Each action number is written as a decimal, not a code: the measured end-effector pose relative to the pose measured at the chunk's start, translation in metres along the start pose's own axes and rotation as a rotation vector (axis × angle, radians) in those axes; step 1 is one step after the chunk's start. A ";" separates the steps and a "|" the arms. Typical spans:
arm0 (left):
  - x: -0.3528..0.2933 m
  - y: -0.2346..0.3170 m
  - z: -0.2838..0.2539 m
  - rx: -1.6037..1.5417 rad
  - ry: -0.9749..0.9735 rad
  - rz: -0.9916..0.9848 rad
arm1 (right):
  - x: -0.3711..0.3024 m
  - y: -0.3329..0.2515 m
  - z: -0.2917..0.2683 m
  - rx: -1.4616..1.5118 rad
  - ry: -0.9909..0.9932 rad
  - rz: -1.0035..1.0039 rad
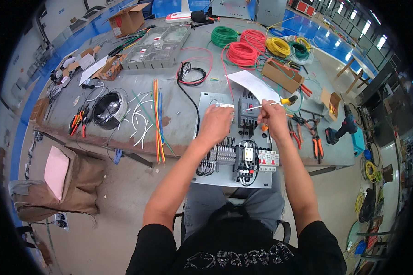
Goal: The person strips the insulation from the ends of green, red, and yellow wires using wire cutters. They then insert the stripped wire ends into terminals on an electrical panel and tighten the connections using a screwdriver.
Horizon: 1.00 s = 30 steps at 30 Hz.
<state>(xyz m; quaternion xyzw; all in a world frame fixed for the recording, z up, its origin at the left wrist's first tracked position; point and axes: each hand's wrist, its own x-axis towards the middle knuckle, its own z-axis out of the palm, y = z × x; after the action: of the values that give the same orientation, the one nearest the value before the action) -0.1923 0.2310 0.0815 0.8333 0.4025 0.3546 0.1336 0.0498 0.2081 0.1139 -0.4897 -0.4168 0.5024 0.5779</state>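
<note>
A grey metal mounting plate (209,98) with electrical parts lies at the table's front edge, reaching over my lap. My right hand (275,118) is closed on a screwdriver (290,100) with a yellow and black handle; its thin shaft points left across the large grey circuit breaker (248,106). My left hand (217,123) is over the plate's left part, fingers bent at a small pale part (225,106); what they grip is hidden. Nearer me on the plate sit a terminal strip (226,155), a black contactor (244,172) and white small breakers (267,158) with red marks.
Pliers (316,141) and a cordless drill (342,126) lie at right. Wire coils (242,54) and an open carton (282,75) stand farther back. Coloured wire lengths (158,120), a black cable roll (109,110) and clear parts trays (152,55) are on the left.
</note>
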 end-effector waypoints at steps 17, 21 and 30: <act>-0.025 -0.183 -0.048 0.560 -0.074 -0.607 | -0.012 -0.013 -0.034 -0.938 0.020 -0.365; -0.024 -0.184 -0.049 0.528 -0.100 -0.616 | -0.008 -0.001 -0.032 -1.044 -0.014 -0.305; -0.015 -0.120 -0.047 0.401 0.092 -0.389 | 0.001 0.008 -0.023 -1.240 -0.037 -0.384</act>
<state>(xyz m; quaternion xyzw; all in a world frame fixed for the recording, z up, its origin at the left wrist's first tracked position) -0.3001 0.2931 0.0468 0.7333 0.6225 0.2731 0.0133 0.0705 0.2056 0.1021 -0.6405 -0.7196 0.0650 0.2602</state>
